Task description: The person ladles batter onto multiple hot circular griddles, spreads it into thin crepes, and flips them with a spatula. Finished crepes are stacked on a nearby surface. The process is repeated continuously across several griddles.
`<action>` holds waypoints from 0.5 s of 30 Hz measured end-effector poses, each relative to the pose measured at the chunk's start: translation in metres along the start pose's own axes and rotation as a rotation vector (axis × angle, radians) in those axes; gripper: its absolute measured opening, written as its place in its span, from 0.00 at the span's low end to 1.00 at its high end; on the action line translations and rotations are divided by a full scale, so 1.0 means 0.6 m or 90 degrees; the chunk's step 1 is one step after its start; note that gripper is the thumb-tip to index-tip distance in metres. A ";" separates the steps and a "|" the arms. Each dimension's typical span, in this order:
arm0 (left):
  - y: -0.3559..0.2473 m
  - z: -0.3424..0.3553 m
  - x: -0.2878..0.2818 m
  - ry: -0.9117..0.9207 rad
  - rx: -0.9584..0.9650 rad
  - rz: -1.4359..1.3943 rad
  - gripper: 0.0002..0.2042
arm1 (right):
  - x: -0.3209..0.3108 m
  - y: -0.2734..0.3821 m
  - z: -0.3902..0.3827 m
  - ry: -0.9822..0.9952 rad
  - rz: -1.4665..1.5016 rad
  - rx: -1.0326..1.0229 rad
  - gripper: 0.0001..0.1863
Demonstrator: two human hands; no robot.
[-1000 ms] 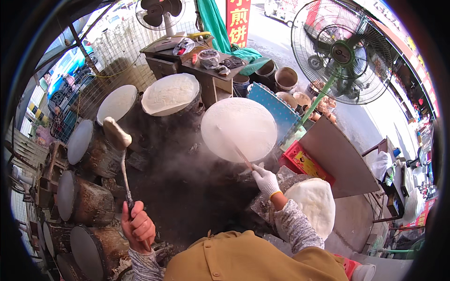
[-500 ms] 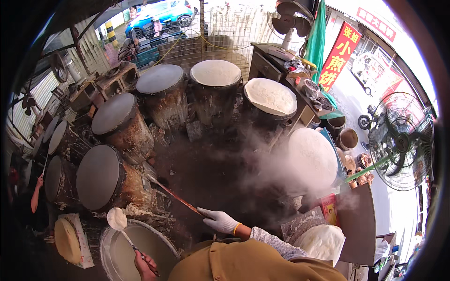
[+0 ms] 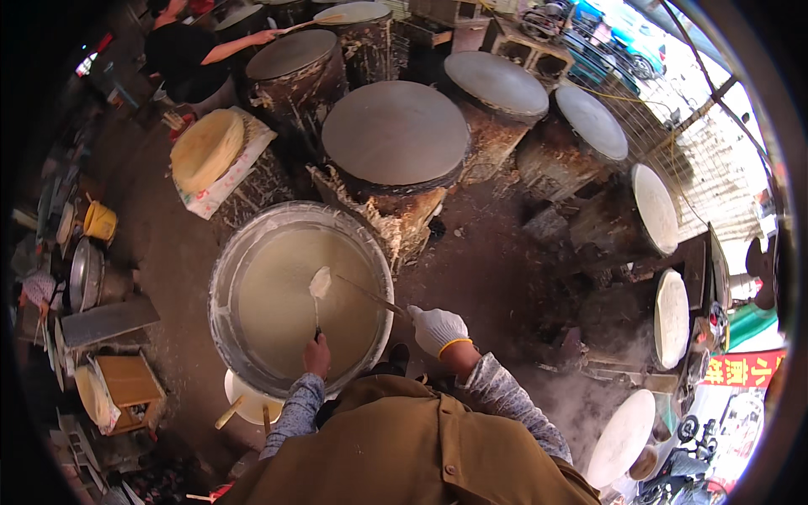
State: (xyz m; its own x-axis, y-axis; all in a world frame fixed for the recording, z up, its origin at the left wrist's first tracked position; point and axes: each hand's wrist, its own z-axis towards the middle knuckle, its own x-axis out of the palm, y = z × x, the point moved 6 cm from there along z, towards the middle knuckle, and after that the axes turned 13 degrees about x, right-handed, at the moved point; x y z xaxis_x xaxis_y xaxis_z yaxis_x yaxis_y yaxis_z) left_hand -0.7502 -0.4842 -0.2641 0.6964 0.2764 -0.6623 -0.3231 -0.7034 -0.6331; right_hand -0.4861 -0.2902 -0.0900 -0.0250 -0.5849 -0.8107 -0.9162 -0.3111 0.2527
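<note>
A large metal pot (image 3: pixel 220 286) of pale batter sits in front of me. My left hand (image 3: pixel 317 357) is closed on the dark handle of a ladle, whose batter-coated head (image 3: pixel 320 281) is inside the pot, at or just above the surface. My right hand (image 3: pixel 438 331), in a white glove, grips a long thin wooden stick (image 3: pixel 370 298) reaching over the pot's right rim toward the ladle head; I cannot tell whether they touch. Beyond the pot stands a round grey griddle (image 3: pixel 396 133) on a rusty, crusted drum stove.
Several drum griddles (image 3: pixel 492 80) arc around me; steam rises near a pale round one (image 3: pixel 621 438) at lower right. A flatbread stack (image 3: pixel 202 151) is beyond the pot's left. A co-worker (image 3: pixel 181 63) works at upper left. A yellow bucket (image 3: pixel 99 220) and a wooden box (image 3: pixel 122 379) stand left.
My view has turned left from the steaming griddle to the pot. The ladle, held up earlier, is down in the pot, and the stick has moved from that griddle to over the pot.
</note>
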 end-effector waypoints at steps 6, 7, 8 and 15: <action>0.027 0.031 -0.032 -0.091 -0.049 0.154 0.25 | 0.085 0.078 0.104 0.066 -0.059 -0.075 0.15; 0.024 0.034 -0.036 -0.092 -0.062 0.164 0.24 | 0.099 0.083 0.112 0.068 -0.053 -0.099 0.15; 0.023 0.036 -0.041 -0.096 -0.077 0.174 0.24 | 0.080 0.097 0.106 0.057 -0.033 -0.130 0.15; 0.072 0.086 0.065 0.233 -0.299 -0.295 0.24 | 0.133 0.080 0.158 0.080 -0.004 -0.096 0.15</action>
State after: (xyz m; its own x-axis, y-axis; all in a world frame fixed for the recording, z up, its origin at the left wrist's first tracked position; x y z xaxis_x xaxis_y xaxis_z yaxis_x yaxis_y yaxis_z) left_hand -0.7700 -0.4698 -0.3378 0.8895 0.4340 -0.1428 0.3045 -0.7961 -0.5230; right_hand -0.5698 -0.2809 -0.1925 0.0390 -0.6683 -0.7429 -0.8452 -0.4186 0.3323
